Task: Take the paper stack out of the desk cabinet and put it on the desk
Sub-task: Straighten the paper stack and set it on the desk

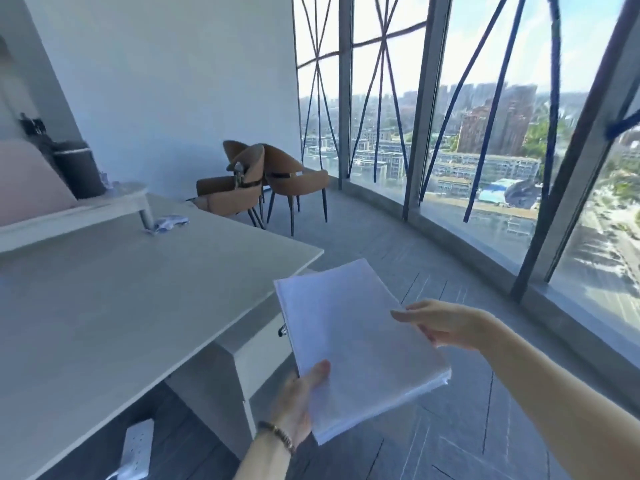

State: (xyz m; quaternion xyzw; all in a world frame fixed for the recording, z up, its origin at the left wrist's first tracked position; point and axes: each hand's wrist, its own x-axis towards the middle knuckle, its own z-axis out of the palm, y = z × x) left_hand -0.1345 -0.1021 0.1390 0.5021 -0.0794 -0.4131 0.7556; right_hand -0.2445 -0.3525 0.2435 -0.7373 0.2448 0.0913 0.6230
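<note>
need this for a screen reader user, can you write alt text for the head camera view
Two bare hands, left hand and right hand, hold a white paper stack in the air beside a pale desk, above the floor. Brown chairs stand by tall windows overlooking a city.

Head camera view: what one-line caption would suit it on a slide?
Left hand and right hand hold a white paper stack beside the grey desk, not yet set down.

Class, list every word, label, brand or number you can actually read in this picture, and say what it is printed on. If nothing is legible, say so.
No text can be read anywhere.
Paper stack, held by the left hand and right hand: top sheet looks blank or too faint to read.
Crumpled item on the desk: blue marks, too blurred.
Power strip on the floor: no legible label.
</note>
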